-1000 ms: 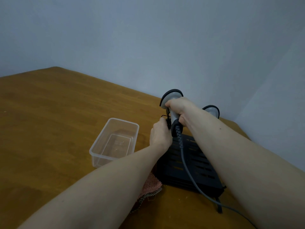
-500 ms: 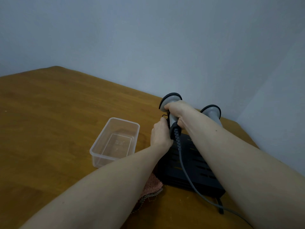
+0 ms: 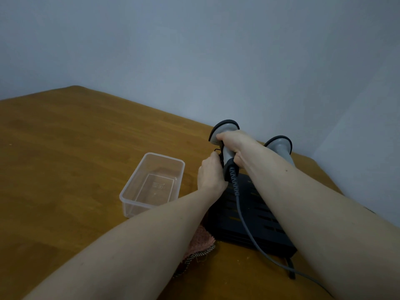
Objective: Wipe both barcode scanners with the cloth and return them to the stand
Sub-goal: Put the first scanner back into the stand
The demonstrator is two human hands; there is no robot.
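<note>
At the far right corner of the wooden table (image 3: 65,161), the near barcode scanner (image 3: 225,135) stands head-up over the black stand (image 3: 255,219). Right hand (image 3: 234,146) is wrapped round its grey handle, fingers curled in a firm grip. Left hand (image 3: 211,174) sits low beside the handle's base, against the stand's front edge; whether its fingers hold anything cannot be told, they are hidden. Second scanner (image 3: 279,146) stands just behind the right forearm, apparently seated already. Coiled cable (image 3: 236,187) trails from the handle across the stand toward the person.

Judged step: seating this scanner in its holder. Best done by steadying the stand with the left hand, lowering the handle straight, keeping the cable from snagging underneath.

Pink cloth (image 3: 199,243) lies on the table under the left forearm, touching the stand's near corner. Clear plastic container (image 3: 129,191) stands left of the stand, nothing seen inside.
</note>
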